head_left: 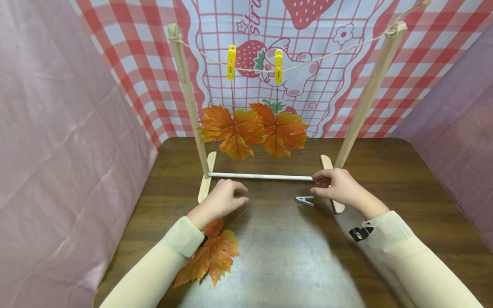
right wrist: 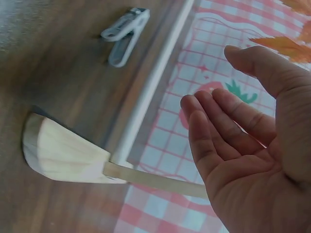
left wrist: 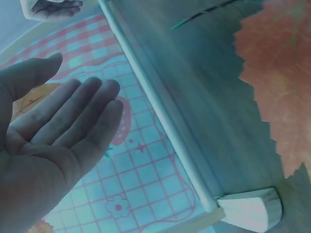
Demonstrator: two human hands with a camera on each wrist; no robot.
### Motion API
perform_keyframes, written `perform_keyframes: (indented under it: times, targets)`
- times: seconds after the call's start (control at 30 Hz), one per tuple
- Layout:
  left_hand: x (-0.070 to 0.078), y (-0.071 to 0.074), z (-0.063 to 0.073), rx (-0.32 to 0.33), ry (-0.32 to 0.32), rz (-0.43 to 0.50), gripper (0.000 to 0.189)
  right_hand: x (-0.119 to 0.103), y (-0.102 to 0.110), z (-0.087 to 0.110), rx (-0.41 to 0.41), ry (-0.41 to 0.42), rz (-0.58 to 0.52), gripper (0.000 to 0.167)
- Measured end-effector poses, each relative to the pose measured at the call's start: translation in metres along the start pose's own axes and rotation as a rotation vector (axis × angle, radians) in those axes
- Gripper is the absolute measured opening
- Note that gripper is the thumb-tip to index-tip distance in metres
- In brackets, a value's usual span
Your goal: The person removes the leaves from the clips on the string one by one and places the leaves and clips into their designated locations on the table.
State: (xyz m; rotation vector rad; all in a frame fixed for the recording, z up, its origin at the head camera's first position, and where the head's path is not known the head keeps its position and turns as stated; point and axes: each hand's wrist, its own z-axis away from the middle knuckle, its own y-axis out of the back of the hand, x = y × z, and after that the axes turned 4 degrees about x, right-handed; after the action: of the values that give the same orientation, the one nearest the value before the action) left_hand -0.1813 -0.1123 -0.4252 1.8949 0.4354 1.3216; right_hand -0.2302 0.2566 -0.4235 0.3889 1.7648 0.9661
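Observation:
My left hand [head_left: 221, 199] hovers over the table near the rack's left foot, fingers loosely bent around nothing. Below its wrist lies an orange maple leaf [head_left: 219, 254], partly covered by the sleeve; the left wrist view shows its serrated edge and a dark stem [left wrist: 209, 14]. My right hand [head_left: 343, 188], relaxed and holding nothing, is above the rack's right foot. Just left of its fingertips a grey clothespin [right wrist: 126, 36] lies on the wood. Two yellow clothespins [head_left: 231, 62] hold two orange leaves [head_left: 235, 130] by their stems on the string [head_left: 339, 51].
The wooden rack has a left post [head_left: 188, 94], a right post [head_left: 369, 94] and a white crossbar [head_left: 262, 176] low between its feet. A checkered strawberry cloth [head_left: 146, 64] hangs behind the brown table [head_left: 285, 265]. Pink drapes [head_left: 50, 149] flank both sides.

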Motion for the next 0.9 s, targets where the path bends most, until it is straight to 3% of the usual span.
perform_keyframes:
  times: [0.27, 0.63, 0.9]
  targets:
    - [0.011, 0.009, -0.001, 0.049, 0.02, 0.097, 0.025, -0.016, 0.017, 0.0, 0.033, -0.023, -0.059, 0.034]
    - [0.028, 0.022, -0.004, 0.149, 0.042, 0.325, 0.022, -0.036, 0.041, 0.0, 0.101, 0.038, -0.08, 0.035]
    - [0.038, 0.031, -0.007, 0.211, 0.036, 0.383, 0.022, -0.053, 0.054, 0.004, 0.117, 0.009, -0.133, 0.037]
